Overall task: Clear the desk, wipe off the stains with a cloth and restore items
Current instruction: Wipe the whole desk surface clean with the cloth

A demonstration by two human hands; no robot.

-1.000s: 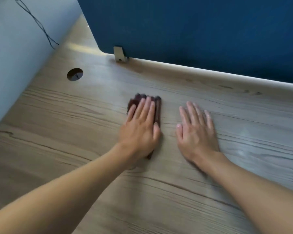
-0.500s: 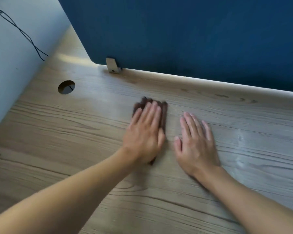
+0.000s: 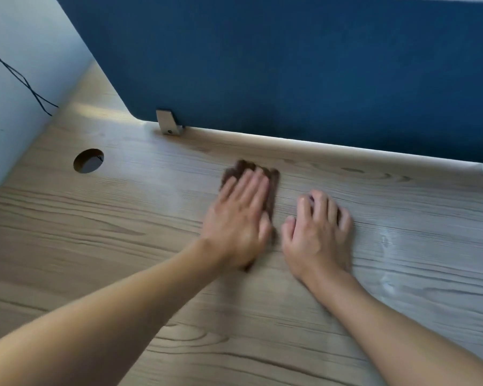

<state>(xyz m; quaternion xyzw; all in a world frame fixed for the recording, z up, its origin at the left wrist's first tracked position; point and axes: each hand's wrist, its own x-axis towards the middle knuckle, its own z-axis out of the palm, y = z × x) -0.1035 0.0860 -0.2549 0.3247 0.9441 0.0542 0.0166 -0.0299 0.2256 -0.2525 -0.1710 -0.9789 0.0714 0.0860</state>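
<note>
A dark brown cloth (image 3: 272, 185) lies flat on the wooden desk (image 3: 123, 246), mostly covered by my left hand (image 3: 239, 218). That hand presses down on it with straight fingers and looks motion-blurred. Just to its right, my right hand (image 3: 318, 232) rests on the bare wood with its fingers bent, fingertips touching the surface and holding nothing. A pale wet sheen (image 3: 385, 243) marks the desk to the right of that hand.
A blue divider panel (image 3: 290, 65) runs along the desk's back edge, held by a metal bracket (image 3: 168, 122). A round cable hole (image 3: 88, 160) sits at the back left. A pale wall (image 3: 17, 79) with black cables (image 3: 23, 79) borders the left side.
My left hand has slid the cloth a little to the right across the desk. My right hand's fingers, flat before, have curled up onto their tips.
</note>
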